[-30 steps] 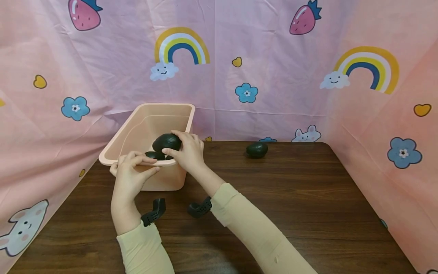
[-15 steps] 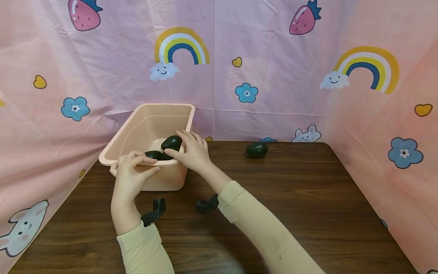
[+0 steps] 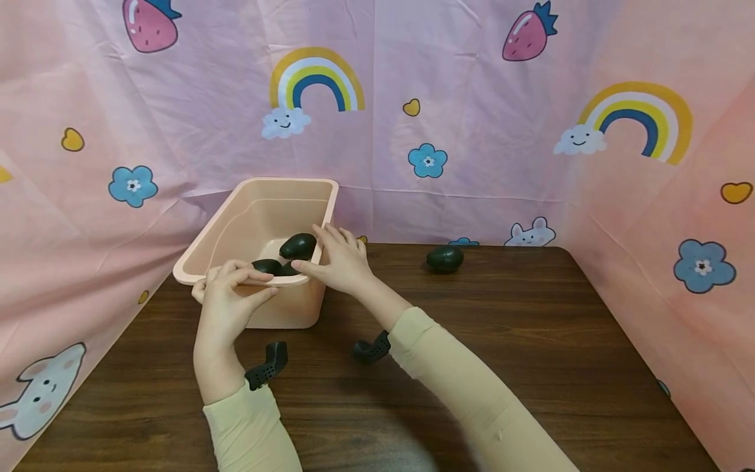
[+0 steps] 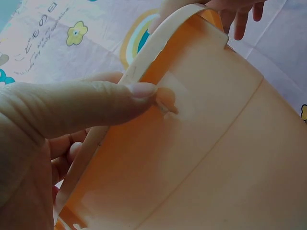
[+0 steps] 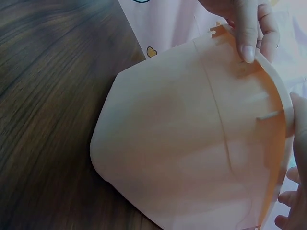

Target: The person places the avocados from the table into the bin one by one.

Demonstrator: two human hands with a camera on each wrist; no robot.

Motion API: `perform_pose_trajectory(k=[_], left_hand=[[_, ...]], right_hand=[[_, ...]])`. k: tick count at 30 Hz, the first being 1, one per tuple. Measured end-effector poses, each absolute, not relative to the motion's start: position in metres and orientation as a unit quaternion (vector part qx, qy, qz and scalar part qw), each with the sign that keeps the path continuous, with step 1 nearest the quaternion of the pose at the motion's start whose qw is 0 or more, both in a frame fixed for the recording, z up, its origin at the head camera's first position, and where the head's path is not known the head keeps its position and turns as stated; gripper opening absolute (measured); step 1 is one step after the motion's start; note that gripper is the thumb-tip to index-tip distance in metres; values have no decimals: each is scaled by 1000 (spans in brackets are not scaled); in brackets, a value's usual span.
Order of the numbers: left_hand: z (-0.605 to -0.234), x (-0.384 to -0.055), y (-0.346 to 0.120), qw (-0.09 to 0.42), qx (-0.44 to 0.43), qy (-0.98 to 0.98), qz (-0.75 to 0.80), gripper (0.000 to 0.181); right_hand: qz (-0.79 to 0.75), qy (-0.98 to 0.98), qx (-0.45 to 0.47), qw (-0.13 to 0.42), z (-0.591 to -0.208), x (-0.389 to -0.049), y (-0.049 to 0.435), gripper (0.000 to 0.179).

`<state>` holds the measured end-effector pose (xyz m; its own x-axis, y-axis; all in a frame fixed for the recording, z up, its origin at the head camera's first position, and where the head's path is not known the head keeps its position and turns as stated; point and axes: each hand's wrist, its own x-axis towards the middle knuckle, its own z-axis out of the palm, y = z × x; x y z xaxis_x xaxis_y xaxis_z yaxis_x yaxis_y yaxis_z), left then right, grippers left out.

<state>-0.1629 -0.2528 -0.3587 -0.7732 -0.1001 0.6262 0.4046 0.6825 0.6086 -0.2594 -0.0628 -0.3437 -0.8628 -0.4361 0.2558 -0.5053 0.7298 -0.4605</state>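
Note:
A peach plastic bin stands on the table's left side, its mouth tilted toward the camera. Dark green avocados lie in it: one avocado by the right wall, another avocado at the front, and a third avocado partly hidden by the rim and my right thumb. My left hand grips the front rim, thumb outside and fingers over the edge; the left wrist view shows the thumb on the outer wall. Over the front right corner is my right hand, its fingers spread loosely and holding nothing.
Farther right, a single avocado lies near the back of the dark wooden table. A printed pink cloth hangs behind and along both sides. Black wrist mounts stick out below the hands.
My right hand has lowered an avocado into the bin and let go of it, then drawn back right toward the rim. The left hand keeps its grip.

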Motion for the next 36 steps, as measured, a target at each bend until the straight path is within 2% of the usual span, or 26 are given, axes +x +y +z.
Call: perform_pose_trajectory(k=[12, 36], left_hand=[[-359, -164, -253, 323, -85, -858, -389, 23], [-358, -163, -253, 325, -85, -855, -395, 23]], right_hand=[[282, -921, 261, 66, -341, -260, -52, 88], [307, -923, 211, 92, -354, -278, -22, 86]])
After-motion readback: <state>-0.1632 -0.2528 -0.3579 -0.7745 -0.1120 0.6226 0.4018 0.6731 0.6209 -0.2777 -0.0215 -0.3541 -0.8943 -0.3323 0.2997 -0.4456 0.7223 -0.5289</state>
